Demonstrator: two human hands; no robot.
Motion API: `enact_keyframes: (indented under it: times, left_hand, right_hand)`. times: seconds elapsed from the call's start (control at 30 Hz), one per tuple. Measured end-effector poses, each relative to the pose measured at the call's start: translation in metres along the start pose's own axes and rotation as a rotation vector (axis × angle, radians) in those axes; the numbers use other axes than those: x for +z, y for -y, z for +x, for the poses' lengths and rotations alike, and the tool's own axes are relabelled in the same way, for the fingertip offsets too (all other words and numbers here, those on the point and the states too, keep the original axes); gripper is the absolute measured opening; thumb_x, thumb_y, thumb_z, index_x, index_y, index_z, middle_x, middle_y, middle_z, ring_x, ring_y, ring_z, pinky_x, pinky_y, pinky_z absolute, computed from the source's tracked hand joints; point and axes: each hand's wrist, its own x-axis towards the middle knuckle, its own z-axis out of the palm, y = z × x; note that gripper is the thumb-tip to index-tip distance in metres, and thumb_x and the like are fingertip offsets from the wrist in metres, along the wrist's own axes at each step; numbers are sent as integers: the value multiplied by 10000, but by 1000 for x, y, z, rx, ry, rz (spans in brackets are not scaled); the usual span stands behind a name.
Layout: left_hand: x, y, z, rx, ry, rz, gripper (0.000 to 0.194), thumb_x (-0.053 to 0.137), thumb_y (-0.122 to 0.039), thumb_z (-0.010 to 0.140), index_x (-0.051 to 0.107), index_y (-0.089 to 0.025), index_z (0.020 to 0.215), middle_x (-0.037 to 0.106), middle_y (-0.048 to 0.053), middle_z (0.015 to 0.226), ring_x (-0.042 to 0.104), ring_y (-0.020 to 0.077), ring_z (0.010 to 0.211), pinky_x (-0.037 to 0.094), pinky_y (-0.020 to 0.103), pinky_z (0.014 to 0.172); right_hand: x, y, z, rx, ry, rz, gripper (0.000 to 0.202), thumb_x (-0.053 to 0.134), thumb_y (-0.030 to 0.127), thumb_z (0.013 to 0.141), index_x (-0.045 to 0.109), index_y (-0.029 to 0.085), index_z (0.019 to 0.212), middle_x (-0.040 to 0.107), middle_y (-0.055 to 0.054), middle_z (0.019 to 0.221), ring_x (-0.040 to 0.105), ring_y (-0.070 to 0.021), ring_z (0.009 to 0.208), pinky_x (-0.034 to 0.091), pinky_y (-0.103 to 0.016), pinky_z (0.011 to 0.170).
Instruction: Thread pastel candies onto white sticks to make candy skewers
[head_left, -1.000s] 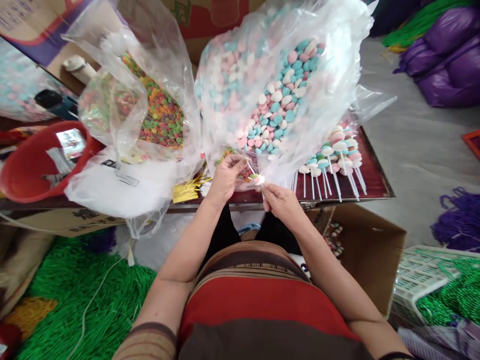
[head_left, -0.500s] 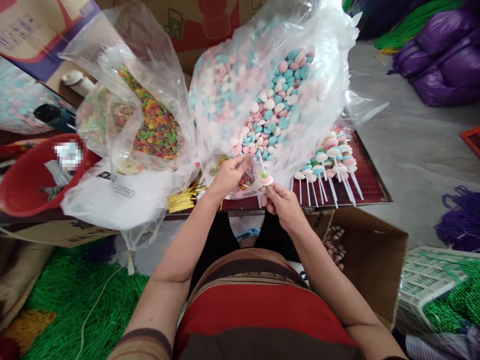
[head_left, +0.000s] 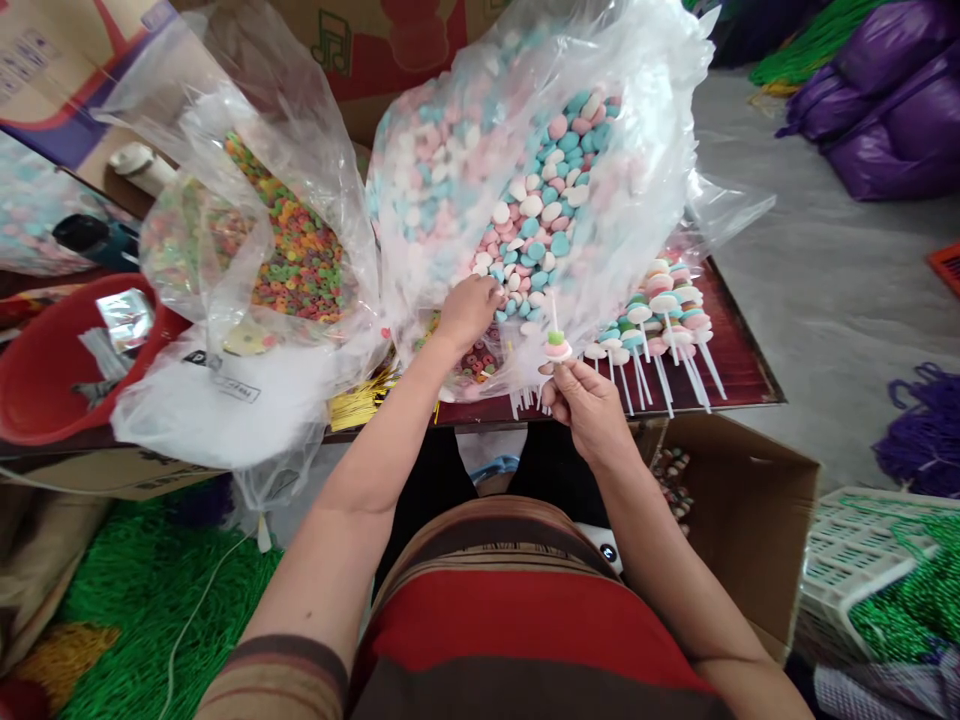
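My right hand (head_left: pixel 589 400) is closed in a pinch on a candy skewer (head_left: pixel 556 345). Threaded on its white stick are a green piece and pink and white pieces, with the bare stick end pointing up. At the mouth of a large clear bag (head_left: pixel 420 170), my left hand (head_left: pixel 471 308) has its bent fingertips among pink, white and blue candies (head_left: pixel 536 240). Whatever those fingertips pinch is hidden. Below my left hand lie ring-shaped candies (head_left: pixel 480 362). Several loaded candy skewers (head_left: pixel 664 310) are piled to the right of my right hand.
Left of the big bag stands a clear bag of small colourful rings (head_left: pixel 300 250). A red basin (head_left: pixel 45 370) sits at the table's left end. Gold ties (head_left: pixel 364 400) and white sticks (head_left: pixel 529 400) lie along the front edge. A cardboard box (head_left: pixel 750 520) stands below right.
My left hand has moved from beside the skewer up to the candies in the big bag. My right hand has shifted slightly right, still holding the skewer.
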Motion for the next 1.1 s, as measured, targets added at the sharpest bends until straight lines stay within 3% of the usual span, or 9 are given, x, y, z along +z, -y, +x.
enact_keyframes:
  times: [0.13,0.33,0.43,0.53,0.63,0.73,0.8,0.93,1.1]
  left_hand:
    - [-3,6,-5,-21,14,-157,216,577,-249,971,746,-162,1074,776,88,1057,682,237,989,483,329,873]
    - [12,-13,-12,55,81,121,276,521,-86,943,746,-147,1091,774,160,1145,683,293,1086,472,384,948]
    - [16,-12,-14,53,54,79,293,489,-58,946,740,-133,1076,765,182,1154,675,305,1107,467,398,961]
    - [14,-3,-18,-28,-65,-164,152,598,-110,921,732,-170,963,775,122,1051,678,275,1038,477,375,930]
    - [7,5,-30,-143,-160,-693,49,692,-145,863,689,-194,866,740,16,862,662,176,843,493,297,822]
    - [1,3,-52,-203,-71,-1296,164,808,-233,789,672,-187,867,713,-26,819,625,95,695,478,226,684]
    - [-1,-2,-69,-226,19,-1523,340,922,-312,680,676,-183,876,702,-36,797,615,70,640,466,205,628]
    - [1,-13,-94,-259,74,-1663,536,1013,-413,552,645,-183,866,654,-62,698,598,56,578,403,188,541]
    - [10,-20,-104,-290,-34,-1536,427,899,-479,761,586,-194,818,631,-58,678,579,60,591,393,205,547]
  right_hand:
    - [4,-2,0,-4,7,14,505,801,680,767,683,192,818,569,47,550,373,-53,413,217,-217,400]
    - [6,2,-2,-1,14,6,501,799,679,764,684,194,821,569,44,550,373,-59,421,211,-223,403]
    - [2,4,-5,-13,13,-13,492,789,672,781,691,193,831,575,42,558,373,-58,418,205,-225,399]
    - [0,6,-3,-19,14,-37,496,784,676,785,701,190,838,573,41,555,358,-59,414,212,-227,395]
    - [5,11,6,-42,-12,-50,491,796,665,774,708,186,836,582,38,577,326,-53,416,228,-231,396]
    - [17,14,21,-98,-49,-67,437,820,605,764,726,183,830,618,25,650,319,-50,447,252,-233,408]
    - [25,14,28,-145,-40,-77,402,829,551,754,768,190,921,661,12,727,381,-66,501,290,-229,434]
    - [35,8,28,-185,24,-85,443,802,496,758,784,209,1096,684,10,796,491,-106,619,356,-234,492]
    - [34,2,17,-185,55,-90,294,792,452,778,752,214,944,636,14,759,521,-123,666,347,-236,501]
